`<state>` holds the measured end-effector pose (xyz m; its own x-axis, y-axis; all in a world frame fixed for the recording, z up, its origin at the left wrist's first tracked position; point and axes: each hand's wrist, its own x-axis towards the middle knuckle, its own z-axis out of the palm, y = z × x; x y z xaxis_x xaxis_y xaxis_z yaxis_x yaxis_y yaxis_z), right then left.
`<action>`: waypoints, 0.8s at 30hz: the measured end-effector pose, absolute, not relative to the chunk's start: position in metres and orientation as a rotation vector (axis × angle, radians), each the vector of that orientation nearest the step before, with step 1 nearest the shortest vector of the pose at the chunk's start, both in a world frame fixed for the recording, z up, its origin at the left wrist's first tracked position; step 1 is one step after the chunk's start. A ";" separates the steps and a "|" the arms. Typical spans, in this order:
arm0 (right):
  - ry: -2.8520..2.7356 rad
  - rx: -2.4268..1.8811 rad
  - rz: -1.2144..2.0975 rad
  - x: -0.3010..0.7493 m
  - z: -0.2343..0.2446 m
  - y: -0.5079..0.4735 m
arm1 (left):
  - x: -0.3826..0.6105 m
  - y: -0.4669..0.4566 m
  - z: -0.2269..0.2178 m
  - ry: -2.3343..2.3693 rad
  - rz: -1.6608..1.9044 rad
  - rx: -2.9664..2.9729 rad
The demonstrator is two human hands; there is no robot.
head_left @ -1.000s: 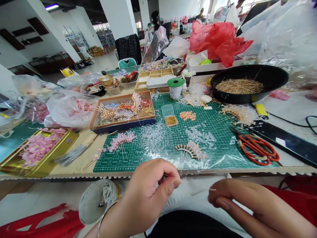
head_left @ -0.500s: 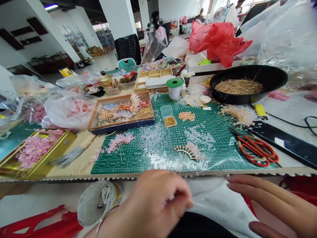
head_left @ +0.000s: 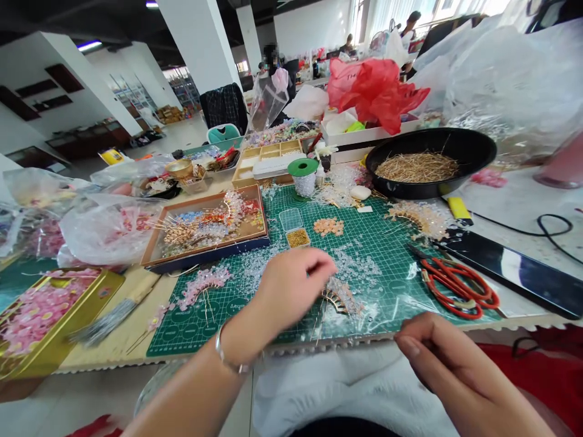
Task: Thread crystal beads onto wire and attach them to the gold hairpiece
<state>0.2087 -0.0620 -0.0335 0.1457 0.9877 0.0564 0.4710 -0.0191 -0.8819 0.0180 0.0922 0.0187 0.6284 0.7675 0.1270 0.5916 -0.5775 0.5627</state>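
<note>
At one cutting mat (head_left: 387, 291) are a left hand (head_left: 296, 285) and a right hand (head_left: 455, 370), with one bracelet (head_left: 228, 358). On the mat lie three beaded hairpins (head_left: 339, 297), two small clear boxes (head_left: 298, 238) and one pair of scissors (head_left: 455, 285). One spool (head_left: 304, 176) stands at its far edge, one black bowl (head_left: 430, 155) beyond it, and one tray (head_left: 204, 227) and one tin (head_left: 59, 315) left of it.

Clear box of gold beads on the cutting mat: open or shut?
Open: the clear lid lies flat behind the box's base, leaving the gold beads uncovered on the green cutting mat.
</note>
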 end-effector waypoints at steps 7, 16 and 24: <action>-1.401 -1.532 1.035 0.234 -0.044 -0.048 | 0.064 0.181 -0.014 1.108 0.004 2.704; -1.062 -1.477 1.178 0.223 -0.048 -0.039 | 0.086 0.193 -0.029 1.093 -0.198 2.668; -1.331 -1.511 0.937 0.221 -0.032 -0.045 | 0.045 0.145 0.026 0.988 0.406 2.329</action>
